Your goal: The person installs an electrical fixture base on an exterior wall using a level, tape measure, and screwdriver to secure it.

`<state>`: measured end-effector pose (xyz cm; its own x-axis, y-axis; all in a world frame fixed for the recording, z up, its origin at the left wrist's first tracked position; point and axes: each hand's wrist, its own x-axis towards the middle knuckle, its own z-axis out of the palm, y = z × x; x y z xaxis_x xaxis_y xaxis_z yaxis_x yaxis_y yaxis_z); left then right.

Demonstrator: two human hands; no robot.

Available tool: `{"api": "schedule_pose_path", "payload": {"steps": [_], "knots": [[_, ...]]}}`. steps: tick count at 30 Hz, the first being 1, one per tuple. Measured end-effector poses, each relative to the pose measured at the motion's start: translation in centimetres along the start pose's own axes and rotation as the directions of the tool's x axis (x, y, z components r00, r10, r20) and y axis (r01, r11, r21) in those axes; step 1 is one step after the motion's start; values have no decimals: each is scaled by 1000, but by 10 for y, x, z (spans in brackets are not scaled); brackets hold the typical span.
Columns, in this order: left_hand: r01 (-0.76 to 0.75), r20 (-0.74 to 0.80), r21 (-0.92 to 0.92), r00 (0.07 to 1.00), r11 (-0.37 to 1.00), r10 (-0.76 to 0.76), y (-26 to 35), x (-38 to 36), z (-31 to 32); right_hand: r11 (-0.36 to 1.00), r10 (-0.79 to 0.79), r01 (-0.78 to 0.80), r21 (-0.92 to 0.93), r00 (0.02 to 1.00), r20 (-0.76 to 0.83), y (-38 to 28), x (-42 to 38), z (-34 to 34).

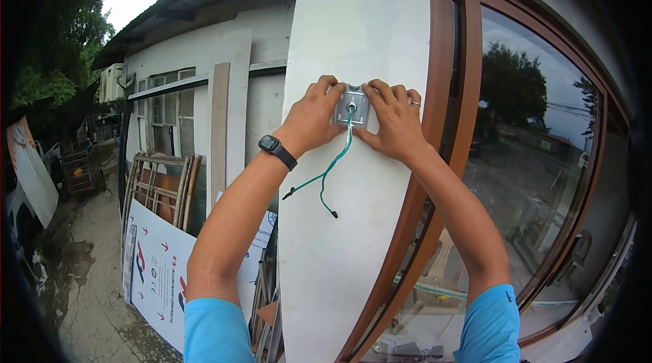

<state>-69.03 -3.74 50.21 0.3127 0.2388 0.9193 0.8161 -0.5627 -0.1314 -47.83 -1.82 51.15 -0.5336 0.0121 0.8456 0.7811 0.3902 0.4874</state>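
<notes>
A small grey metal electrical box [343, 116] is against the white wall panel [353, 261], at about the height of my hands. Two green wires [339, 158] come out through a round hole in its middle and hang down, spreading apart to dark-tipped ends. My left hand [313, 116] grips the box's left edge, thumb low and fingers near the top corner. On the opposite edge my right hand [397, 122] holds it the same way, with a ring on one finger. What lies behind the box is hidden.
Right of the panel stands a brown-framed glass door [536, 152]. To the left, a printed aluminium composite sheet [157, 275] and wooden frames [159, 190] lean by a building with a window [166, 108]. A cracked concrete path [95, 281] runs along the far left.
</notes>
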Motion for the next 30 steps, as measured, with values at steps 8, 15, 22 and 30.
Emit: {"api": "schedule_pose_path", "payload": {"steps": [8, 15, 22, 30], "knots": [[12, 15, -4, 1000, 1000, -12, -1, 2, 0, 1000, 6, -6, 6, 1000, 16, -1, 2, -2], [-5, 2, -14, 1000, 1000, 5, -3, 0, 0, 1000, -8, 8, 4, 1000, 2, -2, 2, -3], [-42, -7, 3, 999, 999, 42, -5, -1, -4, 1000, -14, 14, -1, 1000, 21, -3, 4, -5], [-34, -10, -22, 999, 999, 34, -7, -5, 0, 1000, -7, 8, -15, 998, 64, -3, -1, -3]]}}
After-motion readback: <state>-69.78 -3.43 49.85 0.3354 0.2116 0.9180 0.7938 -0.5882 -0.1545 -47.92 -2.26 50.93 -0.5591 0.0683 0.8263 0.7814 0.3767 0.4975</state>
